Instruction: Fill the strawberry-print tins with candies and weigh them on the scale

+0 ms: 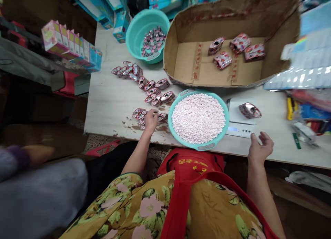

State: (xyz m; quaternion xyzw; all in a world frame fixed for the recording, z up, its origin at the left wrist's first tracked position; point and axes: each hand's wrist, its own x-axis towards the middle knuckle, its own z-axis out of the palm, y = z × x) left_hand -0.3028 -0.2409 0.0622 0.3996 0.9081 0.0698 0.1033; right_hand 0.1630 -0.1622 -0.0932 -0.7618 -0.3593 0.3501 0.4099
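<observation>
My left hand [151,120] is at a small cluster of red-and-pink patterned tins [139,112] near the table's front edge. Its fingers are curled together, and whatever may be in them is hidden. One more tin [162,117] lies just right of that hand. My right hand [261,147] is at the front edge, palm up, fingers apart and holding nothing. Behind it, a tin with a round opening [250,110] sits on a white digital scale [239,130]. Between my hands, a teal basin [178,141] is full of small pale pink candy-like pieces [198,118].
More tins [155,91] stand in groups at mid-left. Behind them, a teal bowl [134,25] holds pink-and-silver caps. A cardboard box [186,65] contains several tins. Coloured cartons [69,42] are at the left. A yellow cutter [290,108] lies right. Another person's blurred arm [36,154] is at lower left.
</observation>
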